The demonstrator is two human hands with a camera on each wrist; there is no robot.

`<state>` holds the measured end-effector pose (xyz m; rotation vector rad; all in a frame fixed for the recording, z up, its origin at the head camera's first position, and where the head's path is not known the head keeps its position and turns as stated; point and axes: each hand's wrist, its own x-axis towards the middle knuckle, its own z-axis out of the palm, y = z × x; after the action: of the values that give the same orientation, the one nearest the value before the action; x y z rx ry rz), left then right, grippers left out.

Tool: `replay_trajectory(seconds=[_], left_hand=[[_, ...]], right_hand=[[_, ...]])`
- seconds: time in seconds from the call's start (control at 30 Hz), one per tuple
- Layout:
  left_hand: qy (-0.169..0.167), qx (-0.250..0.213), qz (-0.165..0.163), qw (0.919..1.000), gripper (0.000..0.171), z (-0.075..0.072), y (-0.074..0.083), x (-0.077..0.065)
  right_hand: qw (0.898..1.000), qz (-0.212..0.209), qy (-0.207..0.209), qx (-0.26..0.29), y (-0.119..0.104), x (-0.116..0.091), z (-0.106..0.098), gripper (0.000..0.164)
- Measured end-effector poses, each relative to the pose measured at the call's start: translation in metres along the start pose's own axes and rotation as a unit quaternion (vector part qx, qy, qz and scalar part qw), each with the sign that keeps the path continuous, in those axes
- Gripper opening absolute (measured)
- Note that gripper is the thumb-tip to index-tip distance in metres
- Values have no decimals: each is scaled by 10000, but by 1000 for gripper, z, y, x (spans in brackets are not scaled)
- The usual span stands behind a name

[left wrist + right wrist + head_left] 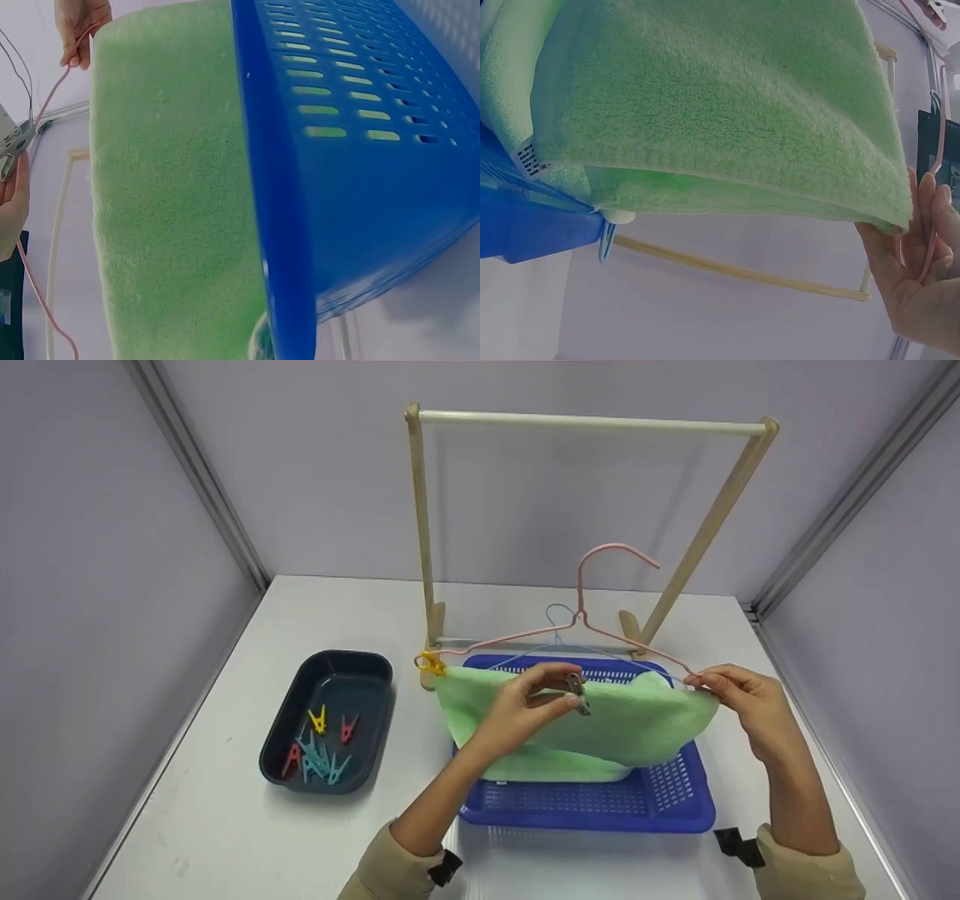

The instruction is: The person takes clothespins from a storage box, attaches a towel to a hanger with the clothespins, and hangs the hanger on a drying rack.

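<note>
A light green towel (637, 727) hangs folded over the bottom of a pink hanger (580, 585), above a blue basket (585, 819). At the hanger's left end a yellow clothespin (430, 663) clips the towel. My left hand (514, 712) pinches a grey clothespin (578, 694) between thumb and fingers, in front of the towel's top edge. With thumb and fingers, my right hand (754, 711) grips the hanger's right end together with the towel's corner. In the right wrist view, the towel's (727, 97) hemmed lower edge and a printed tag (529, 160) show.
Left of the basket, a dark tray (379, 675) holds several yellow, red and teal clothespins (319, 757). A wooden rack with a white rail (592, 421) stands behind. Between rack and towel, a light blue hanger (556, 615) shows above the basket.
</note>
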<state>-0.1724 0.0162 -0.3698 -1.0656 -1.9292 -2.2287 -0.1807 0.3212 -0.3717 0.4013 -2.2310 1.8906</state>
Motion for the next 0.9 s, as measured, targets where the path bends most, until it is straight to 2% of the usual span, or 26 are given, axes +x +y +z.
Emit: replay_trajectory(seconds=[0.3,0.67,0.9], left_hand=[[-135,-220,-36,9997,34,12,-2,8],[86,-353,-61,9993,32,26,-7,16],[43,-450,5,9990,32,34,-15,22]], right_hand=[[10000,-58,66,-40,-1,-1,2,22],[9999,-55,121,97,-1,-2,4,21],[9998,-99,120,158,-2,-2,6,20]])
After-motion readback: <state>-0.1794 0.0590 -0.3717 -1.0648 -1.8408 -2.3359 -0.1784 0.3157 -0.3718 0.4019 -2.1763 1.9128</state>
